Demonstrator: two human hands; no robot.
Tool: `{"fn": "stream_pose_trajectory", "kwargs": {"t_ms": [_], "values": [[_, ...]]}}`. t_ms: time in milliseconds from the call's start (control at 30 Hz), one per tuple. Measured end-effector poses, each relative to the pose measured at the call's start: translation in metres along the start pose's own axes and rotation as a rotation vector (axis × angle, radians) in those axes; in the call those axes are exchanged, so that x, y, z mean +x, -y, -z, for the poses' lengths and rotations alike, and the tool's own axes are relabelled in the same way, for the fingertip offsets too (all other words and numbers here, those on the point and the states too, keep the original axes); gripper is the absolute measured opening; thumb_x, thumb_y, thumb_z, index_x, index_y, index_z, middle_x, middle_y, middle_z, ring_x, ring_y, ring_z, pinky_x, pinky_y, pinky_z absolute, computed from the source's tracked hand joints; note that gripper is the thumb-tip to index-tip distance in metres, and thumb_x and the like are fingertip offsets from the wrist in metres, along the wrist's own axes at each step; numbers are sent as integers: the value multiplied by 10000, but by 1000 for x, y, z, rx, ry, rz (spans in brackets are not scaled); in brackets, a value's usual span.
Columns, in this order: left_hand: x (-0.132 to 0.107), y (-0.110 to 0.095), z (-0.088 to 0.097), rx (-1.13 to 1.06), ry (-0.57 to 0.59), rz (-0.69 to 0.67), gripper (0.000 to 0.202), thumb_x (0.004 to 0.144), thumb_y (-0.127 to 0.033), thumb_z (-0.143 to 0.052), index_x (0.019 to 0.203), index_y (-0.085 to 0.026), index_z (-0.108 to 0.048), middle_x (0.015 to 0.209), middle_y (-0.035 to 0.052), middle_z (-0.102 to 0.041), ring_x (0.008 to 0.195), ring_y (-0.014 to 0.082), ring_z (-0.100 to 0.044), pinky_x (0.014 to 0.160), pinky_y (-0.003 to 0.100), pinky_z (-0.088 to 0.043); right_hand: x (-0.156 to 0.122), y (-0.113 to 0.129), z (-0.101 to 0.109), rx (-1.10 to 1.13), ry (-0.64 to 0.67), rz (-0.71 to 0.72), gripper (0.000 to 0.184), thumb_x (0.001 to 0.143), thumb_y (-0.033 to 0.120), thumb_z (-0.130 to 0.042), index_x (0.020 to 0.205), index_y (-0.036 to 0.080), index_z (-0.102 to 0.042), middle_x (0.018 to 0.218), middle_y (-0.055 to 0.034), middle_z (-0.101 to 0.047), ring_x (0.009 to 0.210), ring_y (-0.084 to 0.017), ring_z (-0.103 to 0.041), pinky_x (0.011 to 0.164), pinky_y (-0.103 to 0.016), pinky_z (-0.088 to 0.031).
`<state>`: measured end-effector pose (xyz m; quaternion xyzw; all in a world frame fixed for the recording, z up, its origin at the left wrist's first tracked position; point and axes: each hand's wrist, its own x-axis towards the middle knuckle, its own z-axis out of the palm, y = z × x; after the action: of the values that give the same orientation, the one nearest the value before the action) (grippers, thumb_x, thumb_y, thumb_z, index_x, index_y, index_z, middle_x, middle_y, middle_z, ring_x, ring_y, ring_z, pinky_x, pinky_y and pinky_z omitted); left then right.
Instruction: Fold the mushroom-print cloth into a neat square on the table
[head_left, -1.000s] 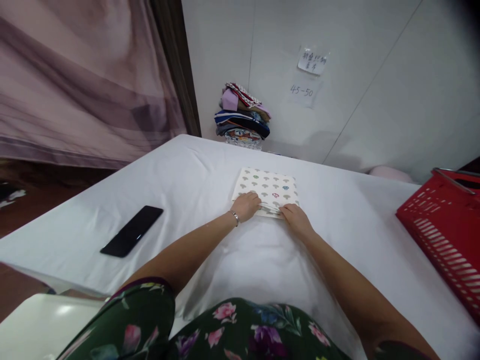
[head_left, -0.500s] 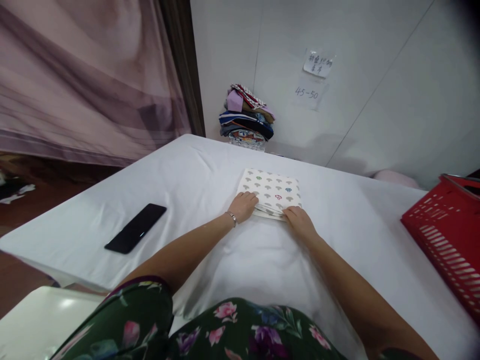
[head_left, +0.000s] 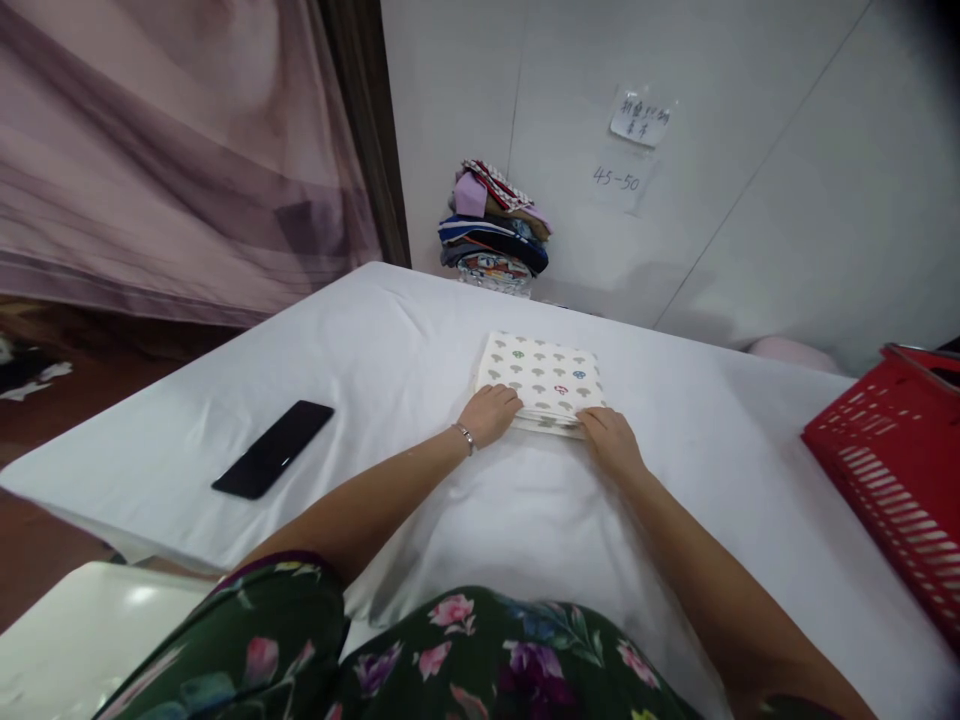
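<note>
A folded white cloth [head_left: 540, 368] with a grey mushroom-like print and a few green, red and blue motifs lies on the white-covered table [head_left: 420, 330]. At its near left corner, my left hand [head_left: 491, 412] is closed on the edge, thumb side hidden beneath the fingers. My right hand [head_left: 609, 437] pinches the near right corner. Between the hands the layered front edge of the cloth shows, its upper layers set back from the bottom one. A bracelet [head_left: 466, 437] circles my left wrist.
Left of my arms a black phone [head_left: 274, 449] lies flat. A red plastic basket [head_left: 892, 440] stands at the right edge. Behind the table, a stack of folded clothes [head_left: 493, 225] rises against the wall. A white stool-like seat [head_left: 90, 620] is at lower left.
Both hands have shifted slightly right along the near edge of the cloth. The front layers between them now lie straighter and more even.
</note>
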<state>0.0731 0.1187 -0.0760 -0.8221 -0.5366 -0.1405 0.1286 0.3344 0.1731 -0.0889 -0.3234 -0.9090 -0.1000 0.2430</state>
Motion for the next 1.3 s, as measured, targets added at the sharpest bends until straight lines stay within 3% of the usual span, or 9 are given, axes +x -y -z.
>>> {"fn": "stream_pose_trajectory", "kwargs": {"t_ms": [267,533,733,867,1033,1300], "values": [[-7,2,1,-88,-73,1,269,830,-100,-430,1017,-190,-602,984,60,-613,944,198,-509,806,343,-371,-5,2,0,-14,49,21,302,860,116,-401,1066,193,-607,1046,-89,-618,940,-211,-523,786,-334,-398],[-32,23,1,-141,-170,221,273,785,-129,-479,1020,-202,-597,1048,72,-590,1021,221,-485,827,378,-396,-5,5,0,-6,57,7,254,879,208,-434,1061,172,-608,1035,-104,-613,954,-223,-515,800,-347,-402],[-37,20,2,-157,-212,252,257,815,-123,-455,1019,-193,-595,1039,70,-586,1020,188,-480,819,335,-437,-9,-1,-1,57,10,5,295,874,169,-397,1094,183,-594,1054,-99,-608,965,-220,-520,823,-358,-414],[-39,18,3,-158,-165,216,252,819,-111,-444,998,-195,-599,1029,65,-595,1017,191,-485,817,331,-439,-11,-3,-2,47,10,17,285,869,170,-402,1071,177,-603,1053,-100,-607,966,-220,-516,813,-356,-417],[-43,16,6,-150,-121,226,261,809,-107,-450,1012,-196,-587,1060,66,-591,1042,195,-480,834,346,-424,-11,2,0,25,60,46,289,873,277,-444,1111,179,-575,1088,-110,-587,1001,-237,-501,822,-375,-407],[-31,-9,11,-86,-64,98,476,782,-257,-580,1234,-212,-440,1223,82,-522,1199,237,-392,1056,470,-206,-13,5,-5,-33,37,37,314,877,297,-449,1145,171,-550,1108,-129,-575,1017,-258,-489,817,-393,-399]]}}
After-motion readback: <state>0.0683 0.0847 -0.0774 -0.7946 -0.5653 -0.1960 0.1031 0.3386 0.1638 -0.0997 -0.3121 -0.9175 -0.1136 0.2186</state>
